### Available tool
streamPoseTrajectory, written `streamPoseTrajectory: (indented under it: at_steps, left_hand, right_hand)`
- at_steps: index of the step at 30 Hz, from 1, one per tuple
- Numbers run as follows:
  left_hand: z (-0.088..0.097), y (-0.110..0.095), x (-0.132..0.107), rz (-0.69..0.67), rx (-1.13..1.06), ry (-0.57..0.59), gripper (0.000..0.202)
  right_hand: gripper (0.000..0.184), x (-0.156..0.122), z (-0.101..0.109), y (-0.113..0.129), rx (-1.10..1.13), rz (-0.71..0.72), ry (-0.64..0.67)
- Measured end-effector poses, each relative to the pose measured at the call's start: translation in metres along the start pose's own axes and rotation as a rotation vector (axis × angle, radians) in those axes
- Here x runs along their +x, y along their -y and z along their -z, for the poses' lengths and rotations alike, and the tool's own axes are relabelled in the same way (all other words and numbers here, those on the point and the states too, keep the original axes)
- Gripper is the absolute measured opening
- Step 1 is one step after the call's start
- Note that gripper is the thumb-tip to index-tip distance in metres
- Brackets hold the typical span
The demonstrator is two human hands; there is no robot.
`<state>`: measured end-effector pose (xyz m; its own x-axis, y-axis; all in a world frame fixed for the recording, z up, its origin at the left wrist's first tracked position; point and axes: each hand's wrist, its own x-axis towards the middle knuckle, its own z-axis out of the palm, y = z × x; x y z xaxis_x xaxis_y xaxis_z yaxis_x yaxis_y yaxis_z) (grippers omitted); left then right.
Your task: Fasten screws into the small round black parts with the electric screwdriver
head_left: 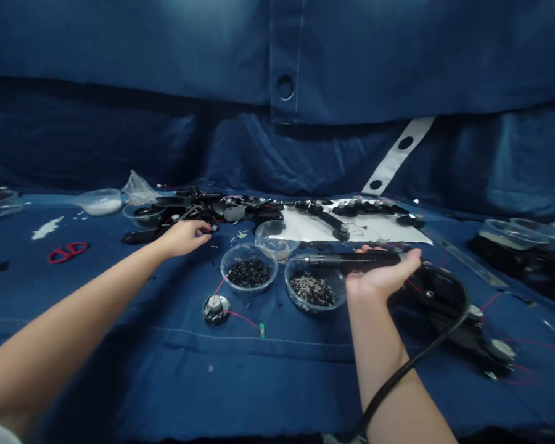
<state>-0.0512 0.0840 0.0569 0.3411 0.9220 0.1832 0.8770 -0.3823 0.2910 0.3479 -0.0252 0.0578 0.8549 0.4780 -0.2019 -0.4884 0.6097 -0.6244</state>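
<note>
My right hand [382,276] is turned palm up and holds a black corded electric screwdriver [351,261], its tip pointing left above a clear bowl [315,303] of small screws. The cord runs down over my forearm. At the near side of a pile of black plastic parts [234,211], my left hand [186,237] reaches out with loosely bent fingers and nothing visible in them. Another clear bowl [250,286] holds small black screws, and a third clear bowl [278,237] stands behind the two. In front lies a small round speaker-like part [216,309] with red wires and a green piece.
Red-handled scissors [68,251] lie at the left, near a clear bowl with white contents [100,202] and a plastic bag [139,190]. A white sheet [374,227] bears black parts. To the right are a metal ruler [469,264] and wired black parts [467,336].
</note>
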Motion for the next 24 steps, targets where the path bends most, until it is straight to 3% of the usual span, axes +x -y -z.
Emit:
streamPoseTrajectory:
  at_steps: [7,13,19,24]
  left_hand:
    - [-0.038,-0.065,0.102,-0.111,-0.050,-0.033,0.041]
    - [-0.067,-0.104,0.167,-0.116,-0.079,0.014,0.043]
    - [-0.074,-0.111,0.189,-0.084,-0.105,0.041,0.026]
    - [-0.055,-0.112,0.182,-0.084,-0.158,-0.073,0.028]
  right_hand:
    - [0.052,0.000,0.002,-0.002,-0.051,-0.025,0.004]
    - [0.051,0.002,0.004,-0.002,-0.042,-0.040,0.004]
    - [0.051,0.005,0.006,-0.004,-0.061,-0.078,0.006]
    - [0.051,0.006,0.007,-0.005,-0.064,-0.065,0.032]
